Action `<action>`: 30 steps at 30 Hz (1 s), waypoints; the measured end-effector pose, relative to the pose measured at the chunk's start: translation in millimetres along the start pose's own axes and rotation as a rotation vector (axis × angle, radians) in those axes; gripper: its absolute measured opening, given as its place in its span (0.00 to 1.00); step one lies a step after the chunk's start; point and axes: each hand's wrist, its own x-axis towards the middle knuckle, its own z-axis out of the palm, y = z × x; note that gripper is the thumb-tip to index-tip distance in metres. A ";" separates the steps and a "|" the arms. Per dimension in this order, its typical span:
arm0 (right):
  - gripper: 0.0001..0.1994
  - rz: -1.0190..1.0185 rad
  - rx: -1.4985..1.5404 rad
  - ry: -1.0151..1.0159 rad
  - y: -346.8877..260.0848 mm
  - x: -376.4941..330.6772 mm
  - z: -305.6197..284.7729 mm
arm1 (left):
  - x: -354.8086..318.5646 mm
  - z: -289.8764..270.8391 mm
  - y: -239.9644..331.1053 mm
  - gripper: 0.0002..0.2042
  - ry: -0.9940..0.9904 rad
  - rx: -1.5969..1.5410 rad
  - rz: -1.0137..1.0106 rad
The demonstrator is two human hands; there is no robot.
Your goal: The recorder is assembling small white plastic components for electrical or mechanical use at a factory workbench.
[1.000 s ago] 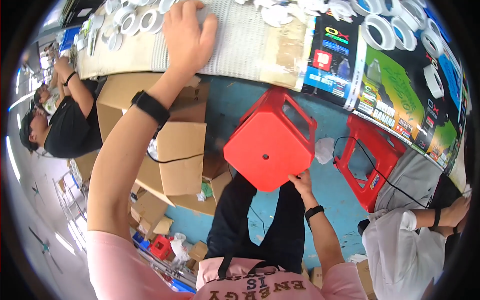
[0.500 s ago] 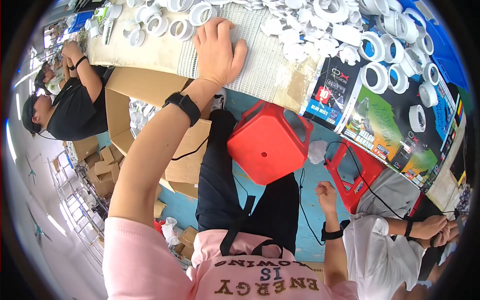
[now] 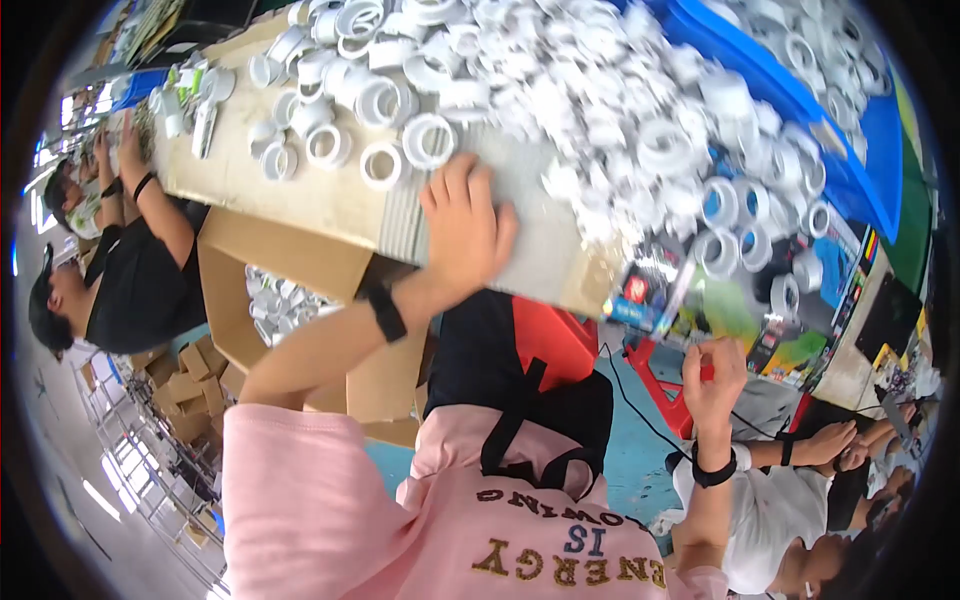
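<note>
My left hand (image 3: 468, 232) lies palm down on the ribbed grey mat (image 3: 525, 185) at the table's near edge. Its fingers are spread and hold nothing. Just beyond its fingertips are loose white plastic rings (image 3: 431, 141), and a heap of small white plastic parts (image 3: 590, 110) lies to the right. My right hand (image 3: 715, 378) is raised off the table's front edge at the right, its fingers curled closed. A small red patch shows between those fingers; I cannot tell whether it is held or lies behind. My lap partly hides a red stool (image 3: 553, 343).
An open cardboard box (image 3: 225, 310) of white parts stands left below the table. A blue bin (image 3: 850, 170) of rings is at the far right. Printed sheets (image 3: 730, 305) cover the table's right part. Co-workers sit at both sides; a second red stool (image 3: 665, 390) and a black cable are at right.
My body has moved nearer the table, and my lap now covers more of the red stool. My right hand has risen toward the table edge. The left hand stays flat on the mat.
</note>
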 end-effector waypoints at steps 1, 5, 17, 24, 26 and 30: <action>0.05 -0.115 0.009 -0.019 3.6 12.2 12.3 | -1.1 0.0 -0.5 0.22 -0.015 -0.051 -0.016; 0.05 -0.308 -0.066 -0.156 25.9 26.9 36.5 | 7.0 -11.6 4.2 0.26 -0.163 -0.242 -0.055; 0.05 -0.349 -0.101 -0.179 33.2 34.5 46.8 | 8.7 -4.0 -5.5 0.24 -0.119 -0.224 -0.097; 0.05 -0.371 -0.058 -0.168 33.2 31.3 43.0 | 5.2 -5.4 -0.8 0.24 -0.078 -0.175 -0.067; 0.05 -0.371 -0.064 -0.148 33.9 32.5 44.2 | 4.4 -2.5 -3.0 0.23 -0.061 -0.177 -0.048; 0.06 -0.390 -0.033 -0.096 34.1 30.4 47.0 | 0.4 -3.5 -3.7 0.23 -0.064 -0.174 -0.036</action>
